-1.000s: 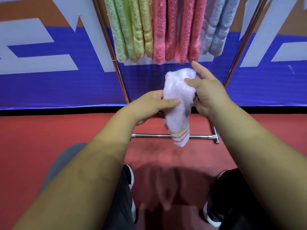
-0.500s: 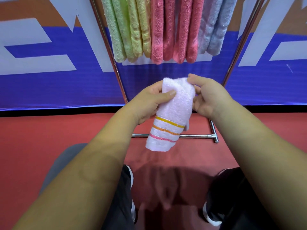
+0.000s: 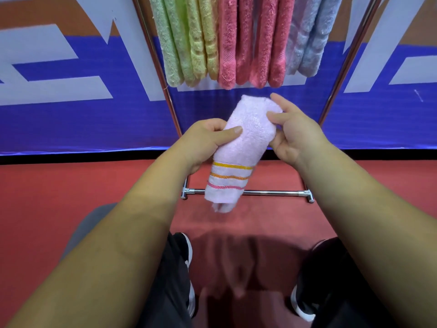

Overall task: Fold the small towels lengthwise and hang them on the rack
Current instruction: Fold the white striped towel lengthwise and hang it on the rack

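Rack (image 3: 272,192) of chrome tube stands ahead on red floor (image 3: 71,197). Green, pink and blue towels (image 3: 227,43) hang close-packed from above, with a gap beside the right pole. Below them, in mid-air before the rack, a folded lilac towel (image 3: 246,138) tilts, striped end down. The left hand (image 3: 201,143) grips its middle, thumb across the front; the right hand (image 3: 295,136) pinches the upper fold.
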`<state>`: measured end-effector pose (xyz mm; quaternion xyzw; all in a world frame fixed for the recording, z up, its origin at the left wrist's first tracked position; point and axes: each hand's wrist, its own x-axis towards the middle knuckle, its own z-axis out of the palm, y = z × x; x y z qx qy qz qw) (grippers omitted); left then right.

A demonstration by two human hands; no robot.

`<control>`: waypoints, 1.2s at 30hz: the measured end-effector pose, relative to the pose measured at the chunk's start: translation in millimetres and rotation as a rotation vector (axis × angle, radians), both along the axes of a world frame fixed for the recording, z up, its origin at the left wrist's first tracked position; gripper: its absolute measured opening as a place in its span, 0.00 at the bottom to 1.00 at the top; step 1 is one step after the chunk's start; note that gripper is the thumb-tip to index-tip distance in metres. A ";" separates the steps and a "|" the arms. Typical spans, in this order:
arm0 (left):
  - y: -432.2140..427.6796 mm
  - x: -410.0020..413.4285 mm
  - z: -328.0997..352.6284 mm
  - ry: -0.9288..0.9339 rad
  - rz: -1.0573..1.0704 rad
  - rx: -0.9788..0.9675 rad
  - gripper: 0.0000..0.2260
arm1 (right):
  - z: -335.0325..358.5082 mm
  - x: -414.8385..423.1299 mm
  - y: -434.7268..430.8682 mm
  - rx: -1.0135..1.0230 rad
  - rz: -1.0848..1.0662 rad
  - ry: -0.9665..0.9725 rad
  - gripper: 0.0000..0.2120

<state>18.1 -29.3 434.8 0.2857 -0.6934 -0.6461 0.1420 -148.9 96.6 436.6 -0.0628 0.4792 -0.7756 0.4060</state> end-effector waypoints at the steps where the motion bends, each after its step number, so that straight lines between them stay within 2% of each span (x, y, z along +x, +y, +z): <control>1: -0.4 0.2 -2.3 -0.019 0.006 0.002 0.11 | -0.3 1.0 -0.8 -0.017 -0.020 0.005 0.23; 4: 2.5 -1.2 -4.1 0.002 -0.032 0.079 0.14 | -1.1 4.0 -3.3 -0.054 -0.064 0.012 0.22; 8: 6.2 -5.6 -3.9 0.110 -0.061 0.155 0.10 | 1.3 4.1 -6.6 -0.081 -0.104 0.011 0.21; 10: 8.8 -7.3 -5.5 0.133 -0.074 0.170 0.13 | 2.9 4.2 -7.4 -0.096 -0.112 -0.006 0.18; 13: 12.2 -9.4 -10.8 0.111 -0.112 0.171 0.21 | 2.6 5.1 -7.6 -0.098 -0.107 -0.019 0.17; 18: 15.7 -12.8 -16.1 0.052 -0.155 0.095 0.21 | 1.3 5.1 -9.0 -0.108 -0.088 -0.026 0.20; 23: 13.3 -11.0 -17.4 -0.012 -0.128 0.057 0.17 | 3.7 5.1 -8.7 -0.091 -0.063 -0.002 0.20; 29: 4.8 -4.6 -7.9 -0.068 -0.083 -0.199 0.16 | 11.6 -1.9 -3.9 -0.141 -0.080 0.023 0.17; 33: 4.8 -1.0 3.1 -0.066 -0.094 -0.367 0.12 | 11.4 -3.4 -1.7 -0.179 -0.042 -0.180 0.13; 36: 4.2 4.1 12.2 -0.099 -0.110 -0.437 0.09 | 11.1 -1.6 -0.9 -0.116 -0.010 -0.243 0.22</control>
